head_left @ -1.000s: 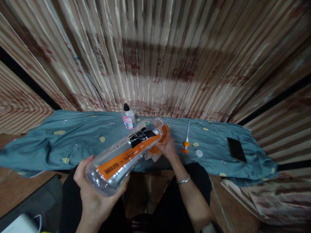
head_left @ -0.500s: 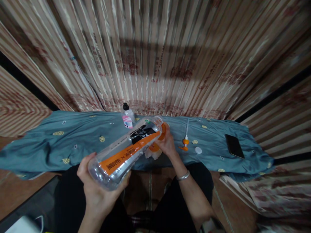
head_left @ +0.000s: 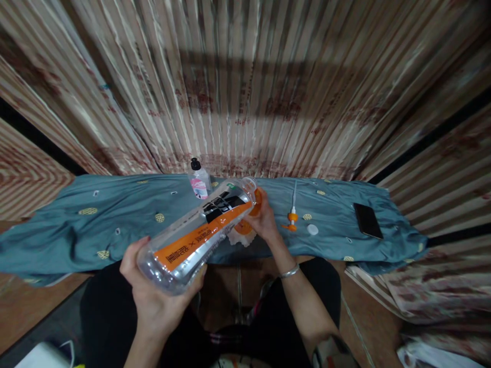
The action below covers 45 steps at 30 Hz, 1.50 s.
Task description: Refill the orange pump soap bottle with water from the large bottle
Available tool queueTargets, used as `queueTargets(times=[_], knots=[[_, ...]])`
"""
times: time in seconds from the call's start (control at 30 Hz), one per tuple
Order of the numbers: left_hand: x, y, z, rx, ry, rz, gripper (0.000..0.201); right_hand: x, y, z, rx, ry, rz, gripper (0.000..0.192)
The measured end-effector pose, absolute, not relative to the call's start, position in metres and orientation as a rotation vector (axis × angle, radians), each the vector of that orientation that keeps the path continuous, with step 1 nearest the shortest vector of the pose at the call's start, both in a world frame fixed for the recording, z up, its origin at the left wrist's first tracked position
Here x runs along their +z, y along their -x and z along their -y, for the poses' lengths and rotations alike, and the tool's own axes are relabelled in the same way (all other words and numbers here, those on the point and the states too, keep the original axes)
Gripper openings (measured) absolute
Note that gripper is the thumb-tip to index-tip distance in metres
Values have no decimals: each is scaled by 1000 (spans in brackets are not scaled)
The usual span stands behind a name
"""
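Head view. The left hand (head_left: 153, 296) cups the base of a large clear bottle (head_left: 199, 232) with an orange label, tilted neck-down towards a small orange container (head_left: 251, 214) held by the right hand (head_left: 263, 222) at the counter (head_left: 115, 220) edge; both sets of fingers are wrapped tight. The step appears to be pouring; next the mouths must stay aligned. The large bottle looks nearly empty. Behind stands a small black-capped bottle (head_left: 199, 181), contents unclear; a pump head (head_left: 292, 217), white cap (head_left: 312, 229) and phone (head_left: 367, 220) lie right.
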<state>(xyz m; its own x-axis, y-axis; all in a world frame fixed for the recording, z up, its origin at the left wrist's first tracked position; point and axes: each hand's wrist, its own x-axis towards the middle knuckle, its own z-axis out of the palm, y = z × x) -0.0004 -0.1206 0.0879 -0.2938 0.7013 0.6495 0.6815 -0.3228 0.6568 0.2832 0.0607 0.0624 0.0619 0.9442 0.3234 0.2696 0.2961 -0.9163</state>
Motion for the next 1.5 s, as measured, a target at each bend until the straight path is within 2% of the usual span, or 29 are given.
queueTargets(times=[0.27,0.43,0.77,0.87,1.1,1.33,1.5], knots=[[95,0,116,1738,-1947,-1789,117,64,-285,-63,770,1165,1461,98],[102,-7,118,1758,-1906,-1847,109,68,-284,-61,817,1193,1428,100],[103,-19,114,1949,-1921,-1871,122,61,-287,-61,785,1188,1473,103],[104,-19,112,2018,-1931,-1833,118,58,-287,-61,772,1160,1504,103],[99,-10,113,2005,-2015,-1841,121,61,-286,-60,769,1199,1490,103],[106,-18,116,1949,-1970,-1909,116,61,-285,-60,738,1193,1526,102],[103,-19,114,1938,-1967,-1903,116,59,-284,-61,703,1186,1522,108]])
